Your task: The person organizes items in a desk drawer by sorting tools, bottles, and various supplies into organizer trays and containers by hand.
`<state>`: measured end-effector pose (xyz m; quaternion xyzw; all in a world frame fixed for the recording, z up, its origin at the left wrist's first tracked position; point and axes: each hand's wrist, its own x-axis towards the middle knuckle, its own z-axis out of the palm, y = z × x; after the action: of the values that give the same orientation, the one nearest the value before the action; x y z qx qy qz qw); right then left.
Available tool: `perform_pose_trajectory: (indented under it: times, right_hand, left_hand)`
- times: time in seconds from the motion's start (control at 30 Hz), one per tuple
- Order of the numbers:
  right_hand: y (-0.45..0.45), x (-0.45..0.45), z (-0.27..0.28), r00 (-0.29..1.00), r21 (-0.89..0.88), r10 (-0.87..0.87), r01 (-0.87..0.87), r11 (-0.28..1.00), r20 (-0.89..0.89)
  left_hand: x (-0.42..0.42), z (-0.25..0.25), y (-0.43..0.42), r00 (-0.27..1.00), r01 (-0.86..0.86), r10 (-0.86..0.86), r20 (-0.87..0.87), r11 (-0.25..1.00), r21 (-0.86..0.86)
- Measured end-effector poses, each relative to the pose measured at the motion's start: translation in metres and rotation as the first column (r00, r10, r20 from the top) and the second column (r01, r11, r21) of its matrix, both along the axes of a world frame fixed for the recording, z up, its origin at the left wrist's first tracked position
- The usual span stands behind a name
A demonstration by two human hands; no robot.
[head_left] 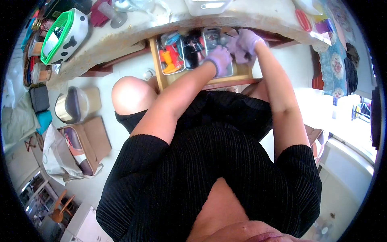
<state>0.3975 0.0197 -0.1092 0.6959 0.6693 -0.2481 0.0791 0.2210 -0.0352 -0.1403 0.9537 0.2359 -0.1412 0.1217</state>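
Both hands wear thin purple gloves and are inside an open wooden drawer (160, 82). My left hand (220, 59) rests over the front of a clear bin (207, 36) on the drawer's right side; its fingertips are blurred. My right hand (248, 41) is at the drawer's right end, its fingers closed around a crumpled purple cloth (240, 54). On the left stands a bin with orange and red items (171, 60) and blue ones. The middle bin holds dark items (194, 52).
Above the drawer runs a cloth-covered table (141, 30) with a green-rimmed white basket (66, 38), a clear cup (115, 16) and a white container (207, 7). On the floor at left are a bin (76, 105) and a cardboard box (96, 139).
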Motion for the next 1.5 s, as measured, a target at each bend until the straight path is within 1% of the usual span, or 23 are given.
perform_pose_trajectory:
  times: [0.03,0.13,0.3,0.4,0.47,0.5,0.53,0.6,0.63,0.73,0.77,0.87,0.9,1.0,1.07,1.13,1.17,1.27,1.33,1.4,1.43,1.47,1.5]
  right_hand:
    - [0.008,0.016,-0.032,0.997,-0.067,-0.010,0.005,0.998,-0.074]
    - [0.009,0.007,-0.023,0.970,-0.027,0.230,-0.228,0.973,0.075]
    - [0.005,-0.037,-0.006,0.894,-0.192,0.373,-0.332,0.924,0.250]
    - [0.009,-0.035,-0.051,0.950,-0.042,0.207,-0.203,0.978,0.234]
    - [-0.004,-0.052,-0.044,0.957,-0.018,0.026,-0.022,1.000,0.290]
    - [-0.012,-0.060,-0.041,0.966,0.018,-0.152,0.152,0.988,0.208]
    - [-0.014,-0.060,-0.047,0.966,0.015,-0.157,0.157,0.987,0.207]
    - [-0.015,-0.056,-0.053,0.971,-0.001,0.132,-0.135,0.991,0.199]
    - [-0.022,-0.064,-0.024,0.927,-0.047,0.305,-0.302,0.952,0.219]
    - [-0.039,-0.066,0.021,0.992,-0.126,0.123,-0.119,0.985,0.021]
    - [-0.046,-0.059,0.020,0.870,-0.144,0.458,-0.437,0.888,0.184]
    - [-0.064,-0.052,0.002,0.773,-0.221,0.576,-0.533,0.817,0.266]
    - [-0.069,-0.049,-0.027,0.931,-0.113,0.336,-0.322,0.940,0.145]
    - [-0.066,-0.039,-0.045,0.878,-0.110,0.466,-0.455,0.884,0.111]
    - [-0.065,-0.046,-0.008,0.866,-0.173,0.496,-0.478,0.861,0.073]
    - [-0.063,-0.043,-0.010,0.957,0.135,0.203,-0.233,0.963,0.206]
    - [-0.059,-0.040,-0.017,0.950,0.248,0.153,-0.223,0.943,0.274]
    - [-0.034,-0.037,-0.052,0.995,0.357,0.075,-0.091,0.930,0.058]
    - [-0.011,-0.040,-0.059,0.999,0.355,0.028,-0.039,0.934,0.038]
    - [0.005,-0.045,-0.049,0.994,0.056,0.050,-0.056,0.997,0.094]
    - [0.011,-0.044,-0.044,0.978,0.024,0.131,-0.137,0.990,0.161]
    - [0.011,-0.039,-0.021,0.872,-0.119,0.391,-0.373,0.920,0.294]
    - [0.011,-0.035,-0.024,0.909,-0.083,0.338,-0.328,0.941,0.243]
  left_hand:
    - [0.002,-0.003,0.000,1.000,-0.009,0.009,-0.023,0.999,0.037]
    - [0.004,-0.007,0.000,0.998,-0.044,0.046,-0.037,0.997,0.062]
    - [0.000,-0.006,-0.003,0.993,-0.115,0.115,-0.029,0.993,0.019]
    - [-0.013,-0.012,-0.008,0.992,-0.075,0.070,0.110,0.996,0.050]
    - [-0.020,-0.010,-0.008,0.979,-0.140,0.150,0.139,0.987,-0.080]
    - [-0.026,-0.013,-0.011,0.962,-0.174,0.185,0.199,0.982,-0.071]
    - [-0.029,-0.010,-0.013,0.964,-0.169,0.180,0.197,0.983,-0.074]
    - [-0.035,-0.001,-0.009,0.981,-0.060,0.072,0.178,0.995,-0.075]
    - [-0.038,-0.004,-0.012,0.954,-0.083,0.100,0.283,0.994,-0.073]
    - [-0.038,0.001,-0.010,0.964,-0.089,0.119,0.237,0.987,-0.130]
    - [-0.036,0.001,-0.010,0.967,-0.097,0.129,0.219,0.984,-0.153]
    - [-0.034,0.001,-0.013,0.897,-0.144,0.230,0.378,0.959,-0.242]
    - [-0.032,0.002,-0.014,0.906,-0.154,0.235,0.353,0.958,-0.241]
    - [-0.038,0.000,-0.016,0.921,-0.140,0.207,0.332,0.967,-0.213]
    - [-0.037,-0.011,-0.015,0.915,-0.143,0.198,0.352,0.974,-0.177]
    - [-0.036,-0.010,-0.019,0.950,-0.175,0.200,0.238,0.977,-0.124]
    - [-0.037,-0.011,-0.020,0.942,-0.172,0.203,0.268,0.976,-0.136]
    - [-0.038,-0.013,-0.021,0.933,-0.165,0.199,0.301,0.977,-0.135]
    - [-0.035,-0.016,-0.019,0.925,-0.182,0.213,0.314,0.975,-0.125]
    - [-0.036,-0.025,-0.023,0.917,-0.200,0.233,0.323,0.971,-0.131]
    - [-0.038,-0.031,-0.022,0.860,-0.238,0.291,0.419,0.956,-0.174]
    - [-0.041,-0.023,-0.025,0.790,-0.267,0.349,0.504,0.936,-0.229]
    - [-0.042,-0.015,-0.026,0.824,-0.286,0.373,0.427,0.924,-0.256]
